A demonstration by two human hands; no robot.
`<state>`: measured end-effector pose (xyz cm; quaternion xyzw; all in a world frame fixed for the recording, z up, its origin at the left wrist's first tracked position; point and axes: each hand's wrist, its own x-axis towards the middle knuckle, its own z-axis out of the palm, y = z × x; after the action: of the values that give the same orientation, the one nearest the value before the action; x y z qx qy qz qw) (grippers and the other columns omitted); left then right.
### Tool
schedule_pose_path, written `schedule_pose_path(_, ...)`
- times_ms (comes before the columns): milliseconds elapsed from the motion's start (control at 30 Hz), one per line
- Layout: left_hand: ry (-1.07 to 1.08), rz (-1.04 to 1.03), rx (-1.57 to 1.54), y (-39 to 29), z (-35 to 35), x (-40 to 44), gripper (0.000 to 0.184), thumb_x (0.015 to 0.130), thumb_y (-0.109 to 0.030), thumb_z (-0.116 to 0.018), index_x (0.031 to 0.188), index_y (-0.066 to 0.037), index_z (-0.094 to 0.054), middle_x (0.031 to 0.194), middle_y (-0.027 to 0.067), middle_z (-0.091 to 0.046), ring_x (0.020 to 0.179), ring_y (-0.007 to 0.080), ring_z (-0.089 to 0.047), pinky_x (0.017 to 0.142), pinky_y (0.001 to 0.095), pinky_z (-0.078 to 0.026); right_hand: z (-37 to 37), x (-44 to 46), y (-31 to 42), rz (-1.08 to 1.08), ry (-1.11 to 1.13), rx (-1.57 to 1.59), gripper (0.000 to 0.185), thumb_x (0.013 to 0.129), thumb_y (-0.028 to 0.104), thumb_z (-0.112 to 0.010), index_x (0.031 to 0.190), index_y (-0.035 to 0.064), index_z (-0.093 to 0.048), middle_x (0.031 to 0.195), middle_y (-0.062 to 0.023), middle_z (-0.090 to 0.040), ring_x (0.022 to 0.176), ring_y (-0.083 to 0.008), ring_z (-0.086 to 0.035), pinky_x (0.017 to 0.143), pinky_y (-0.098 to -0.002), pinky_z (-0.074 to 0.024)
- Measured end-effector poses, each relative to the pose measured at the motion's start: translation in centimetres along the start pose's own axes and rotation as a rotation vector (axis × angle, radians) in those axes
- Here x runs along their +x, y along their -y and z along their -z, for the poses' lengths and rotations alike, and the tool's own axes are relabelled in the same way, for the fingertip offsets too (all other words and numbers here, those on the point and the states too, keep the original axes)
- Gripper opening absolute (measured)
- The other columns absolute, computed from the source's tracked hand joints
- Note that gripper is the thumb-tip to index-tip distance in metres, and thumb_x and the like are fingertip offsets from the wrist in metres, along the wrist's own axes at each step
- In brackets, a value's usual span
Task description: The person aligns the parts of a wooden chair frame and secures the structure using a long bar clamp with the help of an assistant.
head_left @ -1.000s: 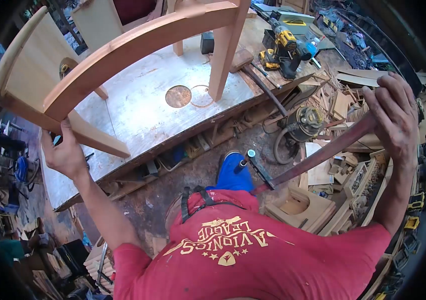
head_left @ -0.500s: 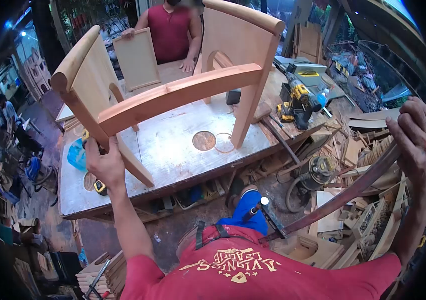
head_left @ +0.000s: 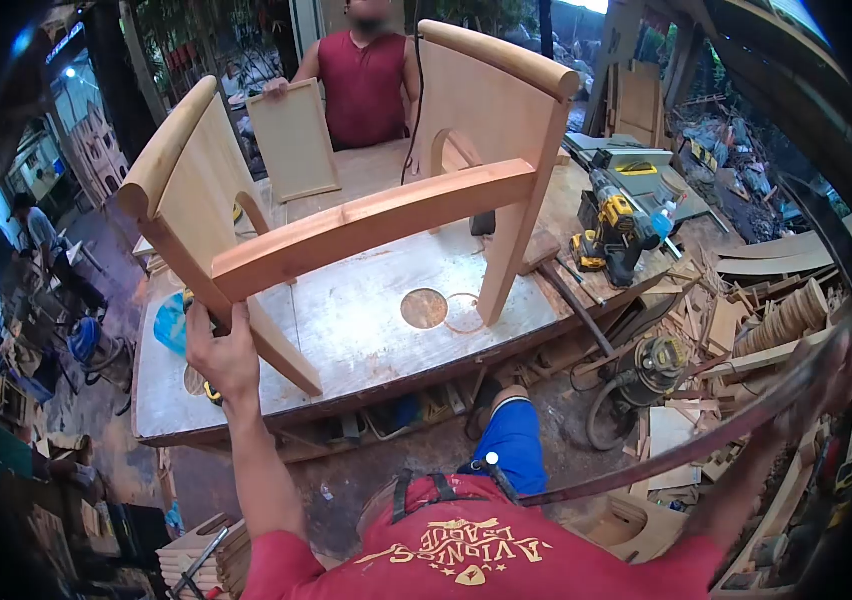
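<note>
On the workbench (head_left: 346,360) stands a pale wooden furniture frame (head_left: 376,217), with two side panels with rounded top rails, legs and a curved reddish crosspiece. My left hand (head_left: 224,355) is closed around its near left leg, just below the crosspiece joint. My right hand (head_left: 818,385), blurred by motion, grips the far end of a long, dark bar clamp (head_left: 676,457) off to the right. The clamp slants down across my front to my waist, where its screw end (head_left: 492,460) shows. A mallet (head_left: 571,300) lies beside the frame's right leg.
Across the bench a person (head_left: 366,90) in a sleeveless red top holds a flat wooden panel (head_left: 296,140). Yellow cordless drills (head_left: 614,215) stand at the bench's right end. Wood scraps and a machine (head_left: 661,365) crowd the floor at right. Another person (head_left: 41,235) is far left.
My right hand has come down and slightly left, swinging the bar clamp lower with its screw end shifted left. My left hand stays on the leg. The view has tilted slightly.
</note>
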<state>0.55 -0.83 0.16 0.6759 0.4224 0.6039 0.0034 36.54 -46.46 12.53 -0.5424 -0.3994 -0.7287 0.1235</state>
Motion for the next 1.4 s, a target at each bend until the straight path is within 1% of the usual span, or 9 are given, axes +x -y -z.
schedule_pose_path(100, -0.019, 0.013, -0.013, -0.2, 0.0, -0.2, 0.030, 0.080, -0.009, -0.077, 0.105, 0.002, -0.065, 0.090, 0.0134, -0.065, 0.078, 0.0268, -0.063, 0.070, 0.0363, -0.050, 3.7, -8.7, 5.9, -1.004, -0.219, 0.993, 0.057, 0.100, 0.017, -0.050, 0.150, 0.0125, -0.022, 0.151, -0.0215, -0.032, 0.129, -0.0291, -0.048, 0.105, -0.0375, -0.0435)
schedule_pose_path(167, -0.050, 0.047, -0.041, -0.8, 0.0, -0.1, 0.030, 0.081, -0.011, -0.077, 0.105, 0.001, -0.065, 0.089, 0.0114, -0.065, 0.080, 0.0231, -0.062, 0.071, 0.0344, -0.050, 5.6, -9.6, 11.3, -1.177, -0.172, 1.618, 0.063, 0.103, 0.030, -0.042, 0.156, 0.0118, -0.012, 0.151, -0.0223, -0.035, 0.120, -0.0269, -0.053, 0.096, -0.0357, -0.0484)
schedule_pose_path(233, -0.052, 0.051, -0.004, -0.4, 0.1, -0.2, 0.030, 0.081, -0.010, -0.077, 0.107, 0.001, -0.065, 0.091, 0.0119, -0.066, 0.081, 0.0235, -0.063, 0.072, 0.0344, -0.051, 7.2, -7.7, 17.1, -1.309, -0.042, 1.701, 0.068, 0.102, 0.050, -0.038, 0.150, 0.0027, -0.027, 0.107, -0.0200, -0.066, 0.076, -0.0247, -0.066, 0.070, -0.0341, -0.0566)
schedule_pose_path(333, -0.008, 0.071, -0.045, -1.1, 0.1, 0.2, 0.030, 0.080, -0.008, -0.076, 0.106, 0.002, -0.065, 0.092, 0.0131, -0.066, 0.082, 0.0247, -0.063, 0.075, 0.0356, -0.050, 11.3, -16.3, 22.4, -1.687, 0.424, 1.368, 0.065, 0.099, 0.059, -0.038, 0.122, -0.0008, -0.052, 0.064, -0.0099, -0.058, 0.050, -0.0180, -0.053, 0.051, -0.0307, -0.0473)
schedule_pose_path(467, -0.062, 0.037, -0.022, -0.5, 0.0, 0.1, 0.030, 0.080, -0.008, -0.076, 0.106, 0.002, -0.064, 0.091, 0.0145, -0.066, 0.081, 0.0268, -0.063, 0.075, 0.0365, -0.050, 10.3, -21.3, 24.0, -1.436, 0.525, 1.705, 0.045, 0.102, 0.040, -0.049, 0.113, -0.0011, -0.064, 0.065, -0.0069, -0.056, 0.046, -0.0114, -0.046, 0.045, -0.0271, -0.0376)
schedule_pose_path(833, -0.097, 0.016, -0.043, -0.7, 0.2, -0.2, 0.035, 0.078, -0.003, -0.072, 0.111, 0.001, -0.062, 0.098, 0.0192, -0.063, 0.090, 0.0401, -0.061, 0.077, 0.0462, -0.049, -1.3, -7.1, 20.1, -1.151, 0.651, 1.548, 0.086, 0.093, 0.073, -0.031, 0.124, -0.0030, -0.059, 0.054, 0.0051, -0.040, 0.047, -0.0047, -0.034, 0.045, -0.0251, -0.0207)
schedule_pose_path(933, -0.076, 0.035, 0.004, -0.6, 0.4, -0.1, 0.036, 0.079, -0.004, -0.071, 0.113, 0.001, -0.061, 0.099, 0.0195, -0.064, 0.091, 0.0399, -0.062, 0.078, 0.0454, -0.049, -3.0, -2.9, 18.1, -0.956, 0.749, 1.425, 0.072, 0.099, 0.059, -0.036, 0.117, -0.0050, -0.064, 0.058, 0.0017, -0.049, 0.050, -0.0089, -0.044, 0.048, -0.0256, -0.0322)
schedule_pose_path(1067, -0.046, 0.070, -0.029, -1.4, 0.4, -0.3, 0.033, 0.078, -0.004, -0.072, 0.108, 0.001, -0.061, 0.095, 0.0191, -0.063, 0.086, 0.0392, -0.062, 0.074, 0.0447, -0.049, -5.1, -1.9, 18.6, -0.704, 0.631, 1.412, 0.050, 0.092, 0.042, -0.064, 0.112, -0.0035, -0.067, 0.078, -0.0118, -0.067, 0.066, -0.0182, -0.063, 0.061, -0.0299, -0.0490)
schedule_pose_path(1400, -0.024, 0.081, 0.113, -1.5, -0.3, -0.4, 0.032, 0.084, -0.012, -0.073, 0.111, 0.002, -0.064, 0.092, 0.0164, -0.067, 0.082, 0.0279, -0.064, 0.077, 0.0389, -0.049, -15.2, -5.7, 22.6, -0.046, 0.352, 1.217, 0.042, 0.069, 0.042, -0.082, 0.103, 0.0198, -0.072, 0.059, 0.0005, -0.045, 0.049, -0.0178, -0.047, 0.045, -0.0338, -0.0335)
